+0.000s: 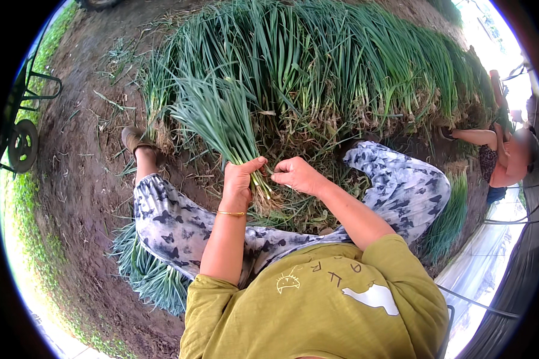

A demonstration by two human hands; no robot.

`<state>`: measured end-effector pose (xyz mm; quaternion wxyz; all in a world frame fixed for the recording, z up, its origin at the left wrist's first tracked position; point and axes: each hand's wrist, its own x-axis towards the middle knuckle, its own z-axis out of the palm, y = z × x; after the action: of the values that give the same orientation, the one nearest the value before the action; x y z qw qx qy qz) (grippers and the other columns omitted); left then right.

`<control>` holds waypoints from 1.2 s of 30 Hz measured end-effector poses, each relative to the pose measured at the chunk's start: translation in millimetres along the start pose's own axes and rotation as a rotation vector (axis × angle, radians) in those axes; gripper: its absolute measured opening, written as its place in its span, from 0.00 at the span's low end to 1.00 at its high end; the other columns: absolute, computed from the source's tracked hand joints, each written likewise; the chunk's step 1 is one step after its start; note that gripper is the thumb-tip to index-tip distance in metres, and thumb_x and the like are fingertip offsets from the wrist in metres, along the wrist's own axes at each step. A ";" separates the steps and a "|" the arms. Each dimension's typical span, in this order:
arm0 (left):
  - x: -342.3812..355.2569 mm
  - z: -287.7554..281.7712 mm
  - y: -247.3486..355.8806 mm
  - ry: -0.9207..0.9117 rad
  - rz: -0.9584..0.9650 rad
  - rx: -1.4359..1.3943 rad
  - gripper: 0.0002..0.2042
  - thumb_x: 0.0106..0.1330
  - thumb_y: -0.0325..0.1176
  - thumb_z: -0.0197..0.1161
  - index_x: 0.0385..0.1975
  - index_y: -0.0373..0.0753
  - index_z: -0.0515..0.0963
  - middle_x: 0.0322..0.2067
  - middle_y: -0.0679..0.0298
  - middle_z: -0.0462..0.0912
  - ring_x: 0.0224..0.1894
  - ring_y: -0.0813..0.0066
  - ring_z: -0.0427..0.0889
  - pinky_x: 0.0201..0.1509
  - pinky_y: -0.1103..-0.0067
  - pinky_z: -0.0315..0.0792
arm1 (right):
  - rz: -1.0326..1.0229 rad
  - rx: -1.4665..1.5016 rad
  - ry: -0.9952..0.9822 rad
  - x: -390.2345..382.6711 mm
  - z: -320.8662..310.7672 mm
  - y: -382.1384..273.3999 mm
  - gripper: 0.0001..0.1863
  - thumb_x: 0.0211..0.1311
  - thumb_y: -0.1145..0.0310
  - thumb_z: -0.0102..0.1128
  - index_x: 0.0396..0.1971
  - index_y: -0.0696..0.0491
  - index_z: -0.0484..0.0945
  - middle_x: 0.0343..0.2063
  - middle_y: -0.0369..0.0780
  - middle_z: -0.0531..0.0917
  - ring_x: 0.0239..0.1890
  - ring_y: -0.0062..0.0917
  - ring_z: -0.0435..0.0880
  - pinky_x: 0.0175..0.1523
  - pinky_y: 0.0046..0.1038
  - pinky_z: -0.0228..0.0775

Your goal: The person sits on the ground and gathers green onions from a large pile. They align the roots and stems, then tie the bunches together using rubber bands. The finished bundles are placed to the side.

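My left hand (239, 178) is wrapped round the lower stalks of a bunch of green onions (218, 119). The leaves fan out up and to the left, and the pale root ends hang below the fist. Close to the right of the stalks is my right hand (298, 175), its thumb and fingers pinched together; a thin pale strand seems to show at the fingertips, but I cannot make out what it is. Just beyond both hands lies a long, thick heap of green onions (317, 60), roots toward me.
Loose leaves and peelings (305, 209) litter the soil between my legs. Another green onion pile (150, 269) lies by my left thigh, and one more (452, 206) beyond my right knee. A person (512, 152) sits at the far right. A wheeled metal frame (24, 143) stands far left.
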<state>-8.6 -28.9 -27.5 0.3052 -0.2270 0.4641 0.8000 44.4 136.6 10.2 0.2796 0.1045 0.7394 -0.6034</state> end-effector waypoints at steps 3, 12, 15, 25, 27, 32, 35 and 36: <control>-4.4 -0.7 8.4 0.065 0.073 -0.050 0.04 0.53 0.21 0.64 0.26 0.30 0.78 0.23 0.58 0.80 0.20 0.72 0.76 0.23 0.78 0.73 | 0.095 0.143 -0.096 -13.6 -4.1 4.6 0.11 0.58 0.66 0.60 0.24 0.59 0.78 0.15 0.33 0.76 0.18 0.15 0.71 0.25 0.20 0.62; -4.7 -13.4 29.0 0.062 0.067 -0.281 0.10 0.57 0.22 0.61 0.38 0.30 0.73 0.27 0.56 0.80 0.27 0.67 0.79 0.32 0.75 0.78 | 0.024 -0.751 -0.094 -48.6 -20.3 54.0 0.17 0.54 0.70 0.56 0.44 0.62 0.74 0.41 0.48 0.80 0.46 0.40 0.78 0.50 0.34 0.69; -3.8 -17.7 25.2 -0.023 -0.002 -0.418 0.07 0.60 0.23 0.58 0.36 0.30 0.73 0.29 0.57 0.79 0.31 0.67 0.79 0.38 0.74 0.77 | -0.071 -0.393 0.175 7.8 -27.5 44.4 0.21 0.57 0.69 0.53 0.51 0.61 0.70 0.45 0.50 0.78 0.50 0.42 0.76 0.54 0.35 0.67; -1.2 -23.7 28.0 -0.055 0.017 -0.491 0.06 0.60 0.26 0.59 0.33 0.30 0.75 0.25 0.60 0.77 0.28 0.72 0.76 0.35 0.76 0.75 | 0.332 -0.478 0.357 156.4 -33.3 60.7 0.17 0.58 0.70 0.55 0.45 0.62 0.71 0.32 0.48 0.79 0.33 0.35 0.80 0.40 0.37 0.71; -2.1 -20.8 27.7 -0.015 0.059 -0.469 0.06 0.60 0.26 0.60 0.32 0.31 0.74 0.24 0.61 0.76 0.27 0.72 0.76 0.34 0.76 0.75 | 0.188 -0.062 0.312 139.9 -43.9 50.8 0.19 0.56 0.68 0.59 0.45 0.62 0.72 0.34 0.45 0.80 0.33 0.31 0.79 0.39 0.33 0.70; -3.6 -11.8 25.4 -0.053 0.002 -0.365 0.05 0.59 0.26 0.61 0.29 0.32 0.74 0.21 0.63 0.75 0.24 0.73 0.75 0.31 0.76 0.74 | 0.063 0.599 0.314 68.2 -58.4 44.4 0.05 0.57 0.71 0.60 0.29 0.58 0.77 0.24 0.33 0.79 0.25 0.14 0.75 0.29 0.18 0.67; -0.6 -8.1 18.2 -0.051 -0.020 -0.277 0.06 0.59 0.26 0.60 0.30 0.31 0.74 0.21 0.63 0.75 0.24 0.75 0.75 0.31 0.78 0.74 | 0.019 0.502 0.272 41.8 -42.9 39.8 0.05 0.57 0.70 0.61 0.28 0.56 0.77 0.21 0.31 0.77 0.22 0.13 0.73 0.27 0.17 0.65; -0.9 -6.0 15.9 -0.022 -0.024 -0.270 0.07 0.58 0.26 0.60 0.32 0.28 0.75 0.22 0.62 0.77 0.23 0.73 0.76 0.29 0.80 0.74 | 0.003 0.488 0.261 34.5 -36.0 37.8 0.06 0.57 0.69 0.61 0.27 0.56 0.77 0.20 0.31 0.76 0.21 0.12 0.72 0.27 0.17 0.64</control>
<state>-18.7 -40.5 -20.1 0.2865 -0.2629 0.3460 0.8539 24.3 174.0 -35.8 0.1493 0.2467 0.6018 -0.7448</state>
